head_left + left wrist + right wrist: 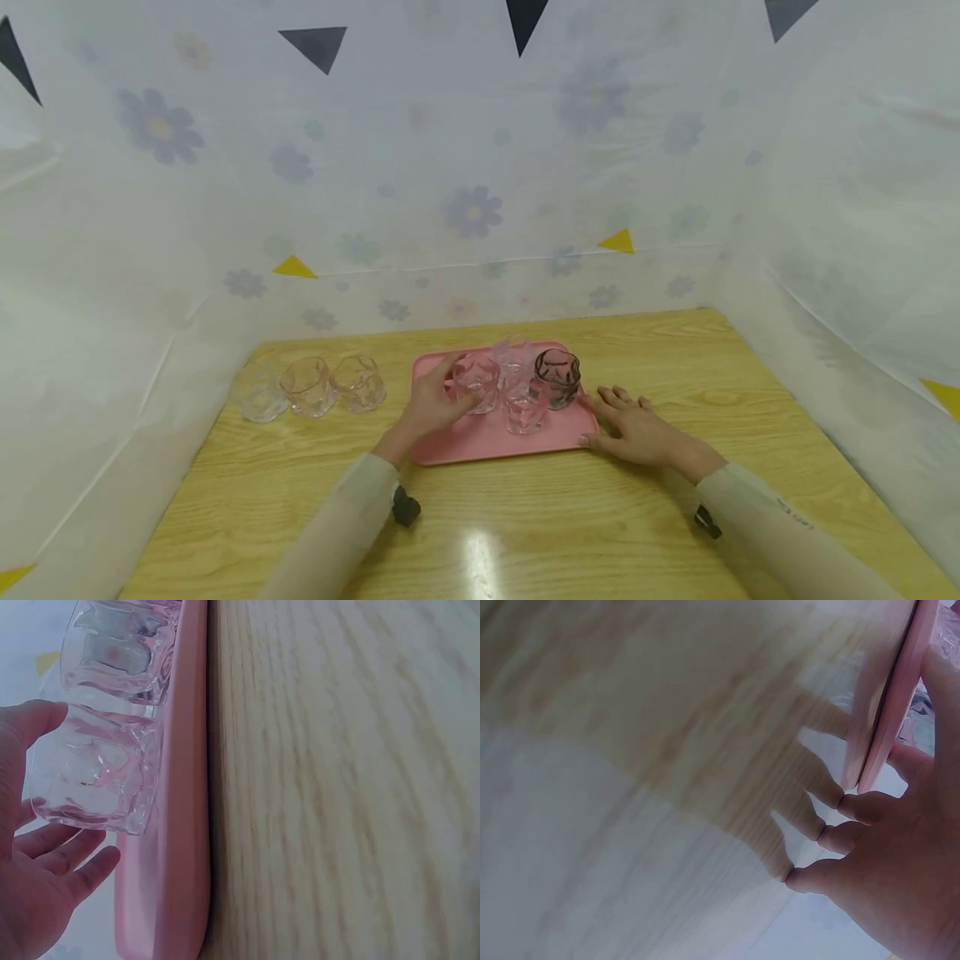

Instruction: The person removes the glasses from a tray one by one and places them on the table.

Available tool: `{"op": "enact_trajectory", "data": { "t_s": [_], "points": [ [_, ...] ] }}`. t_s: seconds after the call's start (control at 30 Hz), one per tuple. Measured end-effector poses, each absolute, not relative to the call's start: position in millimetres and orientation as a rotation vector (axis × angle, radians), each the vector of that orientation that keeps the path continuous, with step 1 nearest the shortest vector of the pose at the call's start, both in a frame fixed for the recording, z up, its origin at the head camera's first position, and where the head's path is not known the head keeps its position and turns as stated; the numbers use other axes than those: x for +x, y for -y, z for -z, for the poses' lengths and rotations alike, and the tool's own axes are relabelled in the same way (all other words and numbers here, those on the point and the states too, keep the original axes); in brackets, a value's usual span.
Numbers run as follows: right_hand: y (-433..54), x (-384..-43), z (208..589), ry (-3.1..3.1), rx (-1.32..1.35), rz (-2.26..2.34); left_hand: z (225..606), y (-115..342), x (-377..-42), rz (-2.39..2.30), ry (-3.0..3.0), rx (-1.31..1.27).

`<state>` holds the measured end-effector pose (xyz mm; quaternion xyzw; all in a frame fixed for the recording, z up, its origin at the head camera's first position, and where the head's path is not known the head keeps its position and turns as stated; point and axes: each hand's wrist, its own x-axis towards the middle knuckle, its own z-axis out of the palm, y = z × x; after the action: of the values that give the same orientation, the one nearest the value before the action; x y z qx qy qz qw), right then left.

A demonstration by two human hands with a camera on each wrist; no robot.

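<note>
A pink tray (pixel 480 442) lies on the table with several faceted glasses on it. My left hand (pixel 435 404) is round a clear glass (pixel 477 383) at the tray's left part, thumb on the near side and fingers on the far side. In the left wrist view, that glass (pixel 97 769) sits between the thumb and the spread fingers. Beside it stand two more clear glasses (pixel 525 408) and a dark grey glass (pixel 558 379). My right hand (pixel 637 429) rests at the tray's right edge, fingers spread on the tabletop, thumb touching or close to the rim (pixel 892 712).
Left of the tray, a row of three glasses stands on the wooden table (pixel 480 517): a clear one (pixel 260 392), a pinkish one (pixel 309 387) and another pinkish one (pixel 360 383). White flower-patterned sheeting (pixel 480 150) closes off the back and both sides.
</note>
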<state>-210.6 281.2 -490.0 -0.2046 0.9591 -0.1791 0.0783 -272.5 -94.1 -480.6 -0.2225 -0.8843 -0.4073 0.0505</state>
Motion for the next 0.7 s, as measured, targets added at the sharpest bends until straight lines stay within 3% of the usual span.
{"op": "enact_trajectory", "data": {
  "t_s": [0.7],
  "points": [
    [-279.8, -210.1, 487.6, -2.869, -0.613, 0.543, 480.0, 84.6, -280.0, 1.416, 2.731, -0.607]
  ]
}}
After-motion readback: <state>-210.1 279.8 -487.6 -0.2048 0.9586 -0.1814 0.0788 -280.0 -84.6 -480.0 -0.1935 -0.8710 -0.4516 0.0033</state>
